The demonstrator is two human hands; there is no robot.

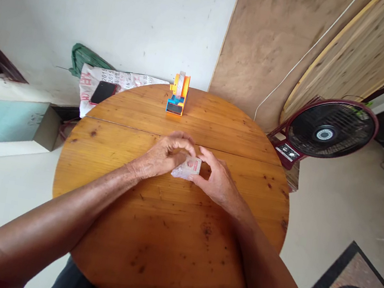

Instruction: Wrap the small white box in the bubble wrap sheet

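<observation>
Between my hands, over the middle of the round wooden table [161,237], is a small clear plastic packet [192,164] with red print on a pale, box-like part. Loose, crinkled film shows at its lower left. My left hand [160,158] has thumb and forefinger curled in on the packet's upper left side. From the other side, my right hand [221,182] grips its right end, thumb below and fingers above. What lies inside the packet is too small to make out.
An orange and blue tape dispenser [178,95] stands at the table's back edge. Behind the left edge, a dark phone [103,93] lies on a printed white sack [88,78], near a green bag [88,60]. A fan [330,130] stands at the right.
</observation>
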